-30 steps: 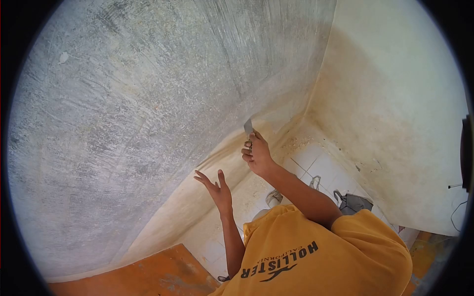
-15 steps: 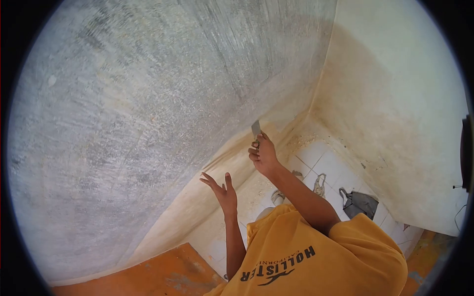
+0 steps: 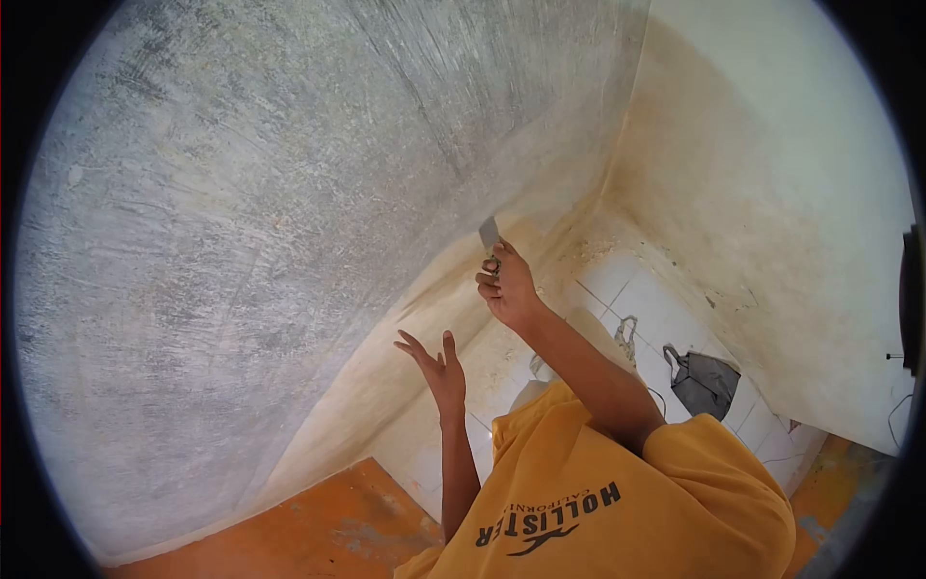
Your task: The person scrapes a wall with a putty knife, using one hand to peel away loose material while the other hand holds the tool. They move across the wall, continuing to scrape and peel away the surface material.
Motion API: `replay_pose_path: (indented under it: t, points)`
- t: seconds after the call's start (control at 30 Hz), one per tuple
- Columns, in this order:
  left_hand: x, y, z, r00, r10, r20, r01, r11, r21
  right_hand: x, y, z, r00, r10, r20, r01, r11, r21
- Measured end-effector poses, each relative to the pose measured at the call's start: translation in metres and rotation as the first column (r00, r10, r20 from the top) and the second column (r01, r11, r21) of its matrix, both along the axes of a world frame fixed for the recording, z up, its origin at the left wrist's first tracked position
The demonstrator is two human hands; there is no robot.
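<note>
My right hand [image 3: 505, 286] is closed round the handle of a small scraper [image 3: 489, 233], whose flat metal blade points up toward the wall. Lower and to the left, my left hand [image 3: 440, 374] is raised with its fingers spread, near the lower wall and holding nothing. Grey, scuffed patches cover much of the wall [image 3: 260, 222], and its lower strip is cream-coloured. Whether the blade touches the wall is hard to tell.
A second wall [image 3: 772, 222] meets the first in a corner on the right. On the white tiled floor [image 3: 607, 279] with crumbs along the wall lies a dark grey bag [image 3: 705, 384]. An orange surface [image 3: 289, 526] is at the lower left.
My right hand with the scraper has moved slightly up and to the left. My left hand stays spread in nearly the same place. The view has shifted a little.
</note>
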State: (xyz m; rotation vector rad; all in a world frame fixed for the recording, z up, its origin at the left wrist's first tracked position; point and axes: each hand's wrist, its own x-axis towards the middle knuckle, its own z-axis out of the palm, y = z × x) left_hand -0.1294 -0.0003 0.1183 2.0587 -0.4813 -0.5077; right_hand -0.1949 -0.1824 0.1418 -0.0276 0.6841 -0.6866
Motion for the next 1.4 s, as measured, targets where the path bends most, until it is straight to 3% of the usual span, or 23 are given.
replay_pose_path:
  t: [0.07, 0.17, 0.27, 0.37, 0.47, 0.57, 0.67, 0.73, 0.87, 0.97, 1.2, 1.3, 1.4]
  points:
    - [0.000, -0.001, -0.003, 1.000, -0.006, -0.004, 0.006, 1.000, -0.006, -0.007, 0.008, 0.019, 0.996, 0.056, 0.067, -0.055, 0.998, -0.014]
    - [-0.004, 0.002, -0.008, 1.000, 0.005, 0.002, -0.005, 1.000, -0.015, 0.001, -0.013, -0.017, 0.999, 0.011, 0.037, -0.011, 1.000, 0.001]
    - [-0.003, 0.001, -0.008, 1.000, 0.015, 0.024, -0.015, 0.999, -0.032, -0.009, 0.000, 0.015, 0.992, 0.090, 0.094, -0.088, 0.996, -0.020]
    - [-0.007, 0.004, -0.001, 0.997, 0.069, 0.024, -0.067, 0.994, -0.091, 0.005, -0.019, -0.015, 0.999, 0.021, -0.028, -0.019, 0.998, 0.057]
    - [-0.015, 0.005, 0.003, 0.989, 0.138, 0.043, -0.132, 0.983, -0.124, -0.004, -0.042, -0.039, 0.997, 0.071, 0.028, -0.075, 0.985, 0.159]
    - [-0.024, 0.004, -0.004, 0.973, 0.225, 0.044, -0.218, 0.967, -0.132, -0.024, -0.029, -0.007, 0.963, 0.219, 0.155, -0.225, 0.974, 0.026]
    - [-0.051, -0.013, -0.006, 0.961, 0.278, -0.002, -0.276, 0.952, -0.132, -0.041, -0.035, -0.030, 0.952, 0.304, 0.048, -0.300, 0.951, -0.074]
    - [-0.072, -0.031, -0.005, 0.960, 0.279, -0.016, -0.279, 0.949, -0.147, -0.066, -0.048, -0.067, 0.921, 0.390, 0.001, -0.390, 0.920, -0.037]
    - [-0.111, -0.064, -0.019, 0.962, 0.272, 0.023, -0.265, 0.951, -0.163, -0.151, -0.073, -0.084, 0.810, 0.531, -0.247, -0.568, 0.816, -0.106]
    - [-0.141, -0.094, -0.030, 0.963, 0.268, 0.032, -0.260, 0.952, -0.161, -0.221, -0.115, -0.104, 0.748, 0.593, -0.297, -0.643, 0.759, -0.104]
    - [-0.191, -0.146, -0.034, 0.961, 0.270, 0.057, -0.261, 0.957, -0.122, -0.320, -0.211, -0.106, 0.708, 0.392, -0.588, -0.633, 0.720, -0.283]
    - [-0.200, -0.151, -0.033, 0.951, 0.298, 0.080, -0.289, 0.951, -0.109, -0.315, -0.226, -0.074, 0.652, 0.372, -0.661, -0.715, 0.592, -0.372]
    - [-0.200, -0.142, -0.050, 0.942, 0.330, 0.061, -0.325, 0.943, -0.076, -0.290, -0.236, -0.063, 0.513, 0.409, -0.755, -0.843, 0.406, -0.353]
